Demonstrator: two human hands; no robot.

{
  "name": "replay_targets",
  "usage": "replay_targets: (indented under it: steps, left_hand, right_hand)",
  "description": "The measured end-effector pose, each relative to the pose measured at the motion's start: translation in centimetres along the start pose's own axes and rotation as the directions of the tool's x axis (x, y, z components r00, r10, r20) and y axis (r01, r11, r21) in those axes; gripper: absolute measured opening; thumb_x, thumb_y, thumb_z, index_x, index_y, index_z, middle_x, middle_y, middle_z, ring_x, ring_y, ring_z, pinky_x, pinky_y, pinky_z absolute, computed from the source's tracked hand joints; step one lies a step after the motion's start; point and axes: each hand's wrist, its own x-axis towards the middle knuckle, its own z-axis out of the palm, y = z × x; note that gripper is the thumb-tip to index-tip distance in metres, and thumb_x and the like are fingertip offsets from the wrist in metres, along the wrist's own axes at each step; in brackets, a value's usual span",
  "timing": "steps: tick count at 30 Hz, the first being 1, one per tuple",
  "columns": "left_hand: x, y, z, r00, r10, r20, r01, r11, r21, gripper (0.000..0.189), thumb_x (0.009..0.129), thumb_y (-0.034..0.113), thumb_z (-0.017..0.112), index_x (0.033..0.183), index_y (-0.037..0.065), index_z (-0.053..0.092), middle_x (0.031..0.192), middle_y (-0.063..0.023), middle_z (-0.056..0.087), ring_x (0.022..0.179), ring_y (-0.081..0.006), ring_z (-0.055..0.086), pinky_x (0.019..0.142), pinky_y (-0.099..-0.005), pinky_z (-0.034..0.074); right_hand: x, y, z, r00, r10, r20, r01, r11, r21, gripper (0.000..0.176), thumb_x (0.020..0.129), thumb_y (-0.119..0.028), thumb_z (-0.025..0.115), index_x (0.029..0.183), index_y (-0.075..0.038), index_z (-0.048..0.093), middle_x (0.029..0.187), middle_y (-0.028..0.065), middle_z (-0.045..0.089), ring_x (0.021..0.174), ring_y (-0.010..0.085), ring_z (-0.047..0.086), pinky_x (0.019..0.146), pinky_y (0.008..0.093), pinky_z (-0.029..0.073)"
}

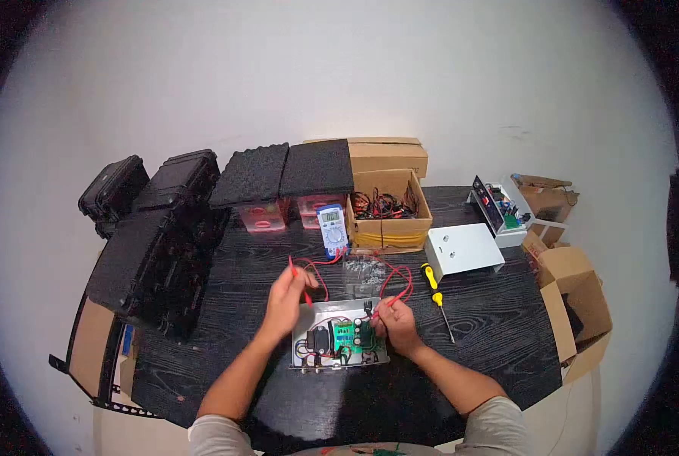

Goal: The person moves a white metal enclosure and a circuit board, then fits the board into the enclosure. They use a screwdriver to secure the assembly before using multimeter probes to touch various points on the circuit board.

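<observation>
My left hand (pixel 285 302) is closed on a red test probe (pixel 307 296), held above the left rear corner of an open metal enclosure (pixel 298 322). My right hand (pixel 397 325) pinches a second test probe at the enclosure's right side; a red lead (pixel 409 283) loops up from those fingers, and the probe's tip is hard to make out. Inside the enclosure sit a green circuit board (pixel 344 334), a black component (pixel 320 339) and wires. Behind it, a blue-and-white digital multimeter (pixel 332 229) leans upright with its display lit and red leads plugged in.
A yellow-and-black screwdriver (pixel 438 299) lies right of my right hand, near a white metal cover (pixel 467 251) and another opened device (pixel 511 220). Behind stands a cardboard box (pixel 391 234) of cables. Black cases (pixel 138 262) fill the left; a clear bag (pixel 363 277) lies behind the enclosure.
</observation>
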Motion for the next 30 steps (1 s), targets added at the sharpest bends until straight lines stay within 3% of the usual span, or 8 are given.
replay_targets:
  steps: [7,11,14,18,21,24,28,30]
  left_hand:
    - [9.5,-7.2,0.8,0.961,-0.273,0.053,0.278,0.940,-0.197,0.025,0.112,0.023,0.043,0.096,0.006,0.054,0.097,-0.0108,0.070,0.086,-0.0181,0.062,0.084,-0.0334,0.051]
    - [10.9,-10.4,0.8,0.930,-0.365,0.054,0.364,0.931,0.018,0.030,0.112,0.024,0.043,0.107,0.004,0.064,0.105,-0.0076,0.071,0.094,-0.0163,0.064,0.087,-0.0315,0.050]
    - [10.8,-11.3,0.2,0.936,-0.352,0.010,0.350,0.933,0.082,0.035,0.113,0.029,0.044,0.113,0.003,0.068,0.106,-0.0047,0.070,0.094,-0.0148,0.063,0.083,-0.0295,0.049]
    - [10.9,-12.5,-0.7,0.979,-0.188,-0.074,0.198,0.968,0.157,0.037,0.111,0.030,0.044,0.110,0.000,0.066,0.098,-0.0058,0.069,0.088,-0.0183,0.063,0.081,-0.0332,0.050]
    - [11.6,-13.4,-1.3,0.970,-0.114,-0.215,0.188,0.914,0.361,0.032,0.106,0.031,0.056,0.102,0.001,0.063,0.094,-0.0088,0.068,0.085,-0.0208,0.065,0.079,-0.0367,0.052]
    - [12.1,-12.0,-0.6,0.973,-0.178,-0.150,0.230,0.829,0.510,0.035,0.094,0.031,0.076,0.097,0.001,0.060,0.091,-0.0108,0.067,0.082,-0.0217,0.066,0.076,-0.0381,0.053]
    - [13.2,-14.6,-0.2,0.986,-0.141,-0.086,0.164,0.893,0.419,0.043,0.080,0.021,0.090,0.093,0.002,0.054,0.088,-0.0094,0.064,0.080,-0.0199,0.064,0.075,-0.0360,0.054]
    - [14.1,-15.7,-0.4,0.985,-0.171,-0.027,0.166,0.893,0.418,0.038,0.085,0.016,0.086,0.099,0.001,0.054,0.096,-0.0088,0.067,0.086,-0.0182,0.065,0.079,-0.0348,0.054]
  right_hand:
    - [0.4,0.0,-0.3,0.999,0.004,0.036,-0.004,1.000,0.000,0.024,0.110,-0.028,0.057,0.110,-0.004,0.059,0.081,0.0030,0.067,0.065,0.0081,0.060,0.060,0.0245,0.050]
    - [0.3,0.0,-0.3,0.998,-0.017,0.054,0.016,1.000,0.021,0.027,0.111,-0.030,0.055,0.109,-0.004,0.060,0.081,0.0029,0.067,0.065,0.0080,0.061,0.061,0.0241,0.051]
    - [0.3,-0.2,-0.4,0.999,-0.016,0.050,0.014,0.999,0.039,0.029,0.111,-0.032,0.053,0.108,-0.004,0.060,0.080,0.0030,0.067,0.065,0.0077,0.061,0.060,0.0235,0.050]
    - [0.3,0.1,-0.4,1.000,0.002,0.014,-0.003,0.998,0.066,0.032,0.113,-0.033,0.047,0.105,-0.004,0.060,0.079,0.0037,0.068,0.062,0.0081,0.062,0.058,0.0224,0.049]
    - [0.4,0.1,-0.1,1.000,0.002,0.001,-0.002,0.999,0.044,0.036,0.114,-0.035,0.044,0.104,-0.005,0.060,0.078,0.0042,0.069,0.061,0.0086,0.062,0.057,0.0224,0.048]
    - [0.5,0.3,-0.2,1.000,0.013,0.010,-0.013,0.998,0.069,0.037,0.113,-0.036,0.044,0.103,-0.005,0.060,0.078,0.0041,0.068,0.061,0.0087,0.061,0.057,0.0226,0.047]
    - [0.6,0.3,-0.4,1.000,-0.002,0.031,0.001,0.999,0.041,0.037,0.113,-0.038,0.045,0.103,-0.006,0.061,0.078,0.0035,0.068,0.062,0.0087,0.061,0.056,0.0223,0.047]
    - [0.7,0.4,-0.6,0.999,0.023,0.041,-0.026,0.998,0.050,0.033,0.113,-0.034,0.047,0.105,-0.006,0.061,0.080,0.0030,0.068,0.063,0.0087,0.061,0.058,0.0232,0.048]
